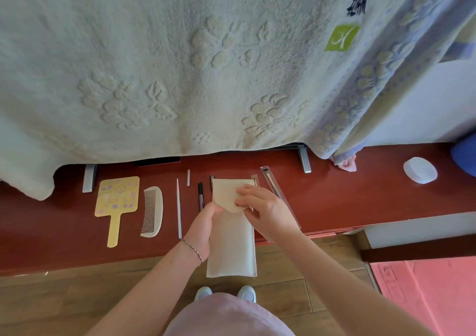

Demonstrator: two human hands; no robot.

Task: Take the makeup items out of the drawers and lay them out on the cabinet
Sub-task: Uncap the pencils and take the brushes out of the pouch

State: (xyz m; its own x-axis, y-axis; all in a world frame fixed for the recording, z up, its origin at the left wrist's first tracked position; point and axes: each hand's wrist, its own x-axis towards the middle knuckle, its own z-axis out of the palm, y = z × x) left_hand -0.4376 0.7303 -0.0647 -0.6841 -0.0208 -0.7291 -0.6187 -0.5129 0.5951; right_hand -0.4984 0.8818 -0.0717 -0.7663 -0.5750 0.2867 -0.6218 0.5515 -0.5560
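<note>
A cream fabric pouch (231,248) hangs over the front edge of the red cabinet top (334,199). My left hand (203,228) grips its left side. My right hand (265,207) pinches the pouch's flap at the snap. Laid out in a row on the cabinet are a yellow hand mirror (117,200), a cream comb (152,212), a thin silver stick (179,208), a small silver tube (188,177) and a dark pen (200,194). A brush in a clear sleeve (273,183) lies just right of my right hand, partly hidden by it.
A large pale towel (180,65) drapes over something standing on metal feet (89,178) at the back of the cabinet. A white round dish (420,170) sits far right, a pink cloth (347,164) beside the towel. Wooden floor and a pink mat (425,292) lie below.
</note>
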